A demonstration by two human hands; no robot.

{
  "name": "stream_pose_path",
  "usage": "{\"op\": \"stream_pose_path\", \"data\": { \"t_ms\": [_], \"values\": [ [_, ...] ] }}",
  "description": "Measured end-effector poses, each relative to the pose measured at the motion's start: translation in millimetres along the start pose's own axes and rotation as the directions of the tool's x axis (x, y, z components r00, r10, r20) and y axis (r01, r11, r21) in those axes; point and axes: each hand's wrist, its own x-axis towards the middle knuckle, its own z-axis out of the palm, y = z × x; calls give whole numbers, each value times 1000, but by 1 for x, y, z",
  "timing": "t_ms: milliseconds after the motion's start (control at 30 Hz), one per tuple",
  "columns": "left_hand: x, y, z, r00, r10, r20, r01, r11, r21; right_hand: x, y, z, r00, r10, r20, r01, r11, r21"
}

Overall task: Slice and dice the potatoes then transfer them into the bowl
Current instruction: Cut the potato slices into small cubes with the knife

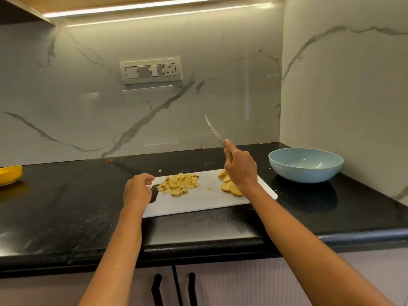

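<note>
Bottom of frame: pale cabinet doors with two black handles [157, 290] sit below the front edge of the black stone desk [66, 206]. Two bare forearms reach up from the lower edge toward centre frame.

Centre frame: a white cutting board [198, 202] lies on the desk, its handle slot at its left end. The left hand [137, 191] grips that end, fingers curled over the board's edge at the slot. A heap of diced potato [178, 183] rests on the left half of the board, just right of the slot. One stray cube lies mid-board, another on the desk just behind the board. Several potato slices [231, 188] lie on the right half of the board, partly hidden by the right wrist.

The right hand [240, 168] is raised above the slices, fingers closed round the handle of a knife [215, 132]; the blade points up and to the left, clear of the board.

Right of centre: a light blue bowl [305, 165] stands on the desk, near the board's right end but apart from it. No potato is visible inside it.

Left edge: part of a yellow dish [10, 174] sits on the desk, well apart from the board.

Upper frame: a marble-patterned wall carries a switch panel [150, 71], with a light strip [141, 8] above.
</note>
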Motion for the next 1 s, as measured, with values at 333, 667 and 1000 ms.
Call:
{"op": "stream_pose_path", "data": {
  "t_ms": [333,667,1000],
  "values": [
    [4,7,8,997,-10,79,7,999,36,-1,1,1,1000,-23,1,23,1000,-11],
    [7,19,11,994,65,90,-53,989,-138,0,1,3,1000,-28,3,28,999,-19],
    [11,11,9,987,-14,157,11,1000,18,0,2,4,999,-32,6,32,999,-8]
  ]
}}
